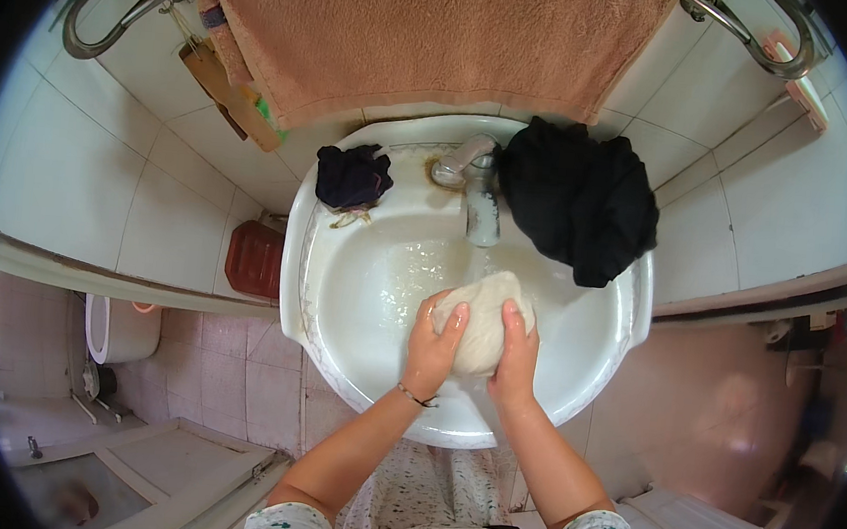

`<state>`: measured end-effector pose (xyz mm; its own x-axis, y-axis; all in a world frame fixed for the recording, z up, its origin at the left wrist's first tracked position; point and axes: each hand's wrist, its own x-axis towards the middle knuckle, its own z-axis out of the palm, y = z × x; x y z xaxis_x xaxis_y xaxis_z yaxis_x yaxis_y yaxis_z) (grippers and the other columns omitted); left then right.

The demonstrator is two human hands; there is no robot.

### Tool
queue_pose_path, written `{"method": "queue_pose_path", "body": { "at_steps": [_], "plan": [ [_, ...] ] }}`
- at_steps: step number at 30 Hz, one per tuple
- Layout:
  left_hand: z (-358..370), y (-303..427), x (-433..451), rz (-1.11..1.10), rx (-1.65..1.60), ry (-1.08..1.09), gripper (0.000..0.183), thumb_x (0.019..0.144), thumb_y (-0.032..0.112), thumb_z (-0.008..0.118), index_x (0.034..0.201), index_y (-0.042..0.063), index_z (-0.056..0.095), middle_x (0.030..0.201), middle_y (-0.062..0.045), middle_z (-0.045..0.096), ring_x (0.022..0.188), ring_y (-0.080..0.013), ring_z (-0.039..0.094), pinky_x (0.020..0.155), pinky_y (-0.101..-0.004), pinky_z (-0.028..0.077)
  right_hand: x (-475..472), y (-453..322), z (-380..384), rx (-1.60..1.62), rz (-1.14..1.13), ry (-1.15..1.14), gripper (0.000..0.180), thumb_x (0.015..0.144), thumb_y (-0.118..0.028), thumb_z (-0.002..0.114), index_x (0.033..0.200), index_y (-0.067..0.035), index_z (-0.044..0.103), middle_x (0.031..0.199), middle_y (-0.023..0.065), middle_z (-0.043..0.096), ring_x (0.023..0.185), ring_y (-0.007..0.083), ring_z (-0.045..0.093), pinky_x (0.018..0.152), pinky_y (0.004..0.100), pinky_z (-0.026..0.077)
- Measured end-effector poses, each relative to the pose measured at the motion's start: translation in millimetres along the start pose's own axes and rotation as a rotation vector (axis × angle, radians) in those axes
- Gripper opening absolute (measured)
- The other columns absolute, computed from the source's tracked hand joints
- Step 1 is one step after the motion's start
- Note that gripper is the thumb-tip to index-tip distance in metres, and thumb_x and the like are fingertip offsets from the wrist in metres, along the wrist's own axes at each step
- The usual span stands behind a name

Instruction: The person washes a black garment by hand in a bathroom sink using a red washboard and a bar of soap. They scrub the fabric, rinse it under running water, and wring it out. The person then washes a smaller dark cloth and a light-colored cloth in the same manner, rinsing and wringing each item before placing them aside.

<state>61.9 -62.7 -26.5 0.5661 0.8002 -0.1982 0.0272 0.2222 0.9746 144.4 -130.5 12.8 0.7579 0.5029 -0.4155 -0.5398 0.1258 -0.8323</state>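
Both of my hands hold a wet, bunched cream-white cloth [483,329] over the basin of a white ceramic sink [362,282]. My left hand [435,340] grips its left side, and my right hand [516,350] grips its right side, thumbs on top. Just beyond the cloth, water runs from the worn metal faucet [483,209]. A large bundle of black cloth [581,202] lies on the sink's back right rim. On the back left corner rests a small dark cloth [353,177]. Part of the basin holds rippling water with bubbles.
An orange-brown towel [434,34] hangs from a metal rail above the sink. A wooden brush or board [228,92] hangs on the tiled wall at the left. Beside the sink's left edge is a red-brown plastic container [254,259]. A white door [169,461] stands at the lower left.
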Motion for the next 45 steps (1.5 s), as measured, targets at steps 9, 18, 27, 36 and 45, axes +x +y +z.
{"method": "queue_pose_path", "body": {
  "at_steps": [9, 18, 27, 36, 45],
  "plan": [
    [-5.1, 0.7, 10.5, -0.237, -0.330, 0.051, 0.035, 0.094, 0.029, 0.054, 0.101, -0.004, 0.063, 0.089, -0.007, 0.064, 0.076, -0.0135, 0.060, 0.070, -0.0273, 0.049, 11.2, -8.7, 2.9, 0.054, 0.282, -0.179, 0.046, 0.097, -0.038, 0.051, 0.117, 0.003, 0.057, 0.104, 0.0103, 0.063, 0.091, 0.0177, 0.061, 0.084, 0.0300, 0.048],
    [-14.3, -28.3, 32.4, -0.551, -0.551, -0.192, 0.044, 0.092, 0.036, 0.051, 0.108, -0.004, 0.060, 0.097, -0.010, 0.064, 0.083, -0.0190, 0.063, 0.073, -0.0326, 0.052, 34.8, 6.8, -7.0, 0.170, 0.530, -0.161, 0.042, 0.095, -0.038, 0.051, 0.114, -0.002, 0.058, 0.107, 0.0118, 0.063, 0.097, 0.0230, 0.062, 0.088, 0.0357, 0.049],
    [-11.9, -38.6, 92.8, -0.641, -0.304, -0.081, 0.053, 0.095, 0.043, 0.048, 0.120, -0.003, 0.055, 0.112, -0.013, 0.063, 0.098, -0.0224, 0.064, 0.086, -0.0332, 0.051, 104.2, 31.6, -25.5, 0.160, 0.580, -0.231, 0.062, 0.096, -0.052, 0.048, 0.133, -0.002, 0.044, 0.133, 0.0134, 0.050, 0.116, 0.0261, 0.054, 0.103, 0.0394, 0.043],
    [-4.4, -28.3, 124.4, -0.272, 0.336, -0.100, 0.058, 0.097, 0.050, 0.045, 0.113, -0.003, 0.062, 0.112, -0.021, 0.065, 0.104, -0.0246, 0.059, 0.093, -0.0315, 0.043, 110.5, -17.3, -28.2, -0.550, 0.349, -0.189, 0.074, 0.091, -0.056, 0.054, 0.148, -0.016, 0.027, 0.143, 0.0104, 0.040, 0.129, 0.0258, 0.042, 0.103, 0.0460, 0.039],
    [-2.2, -21.5, 136.2, -0.286, -0.041, -0.267, 0.053, 0.099, 0.045, 0.041, 0.130, 0.003, 0.052, 0.119, -0.015, 0.061, 0.104, -0.0192, 0.058, 0.088, -0.0314, 0.046, 130.3, -2.9, -34.5, -0.291, 0.438, -0.429, 0.067, 0.087, -0.044, 0.067, 0.136, -0.004, 0.045, 0.127, 0.0092, 0.056, 0.114, 0.0189, 0.056, 0.093, 0.0304, 0.046]
  ]
}}
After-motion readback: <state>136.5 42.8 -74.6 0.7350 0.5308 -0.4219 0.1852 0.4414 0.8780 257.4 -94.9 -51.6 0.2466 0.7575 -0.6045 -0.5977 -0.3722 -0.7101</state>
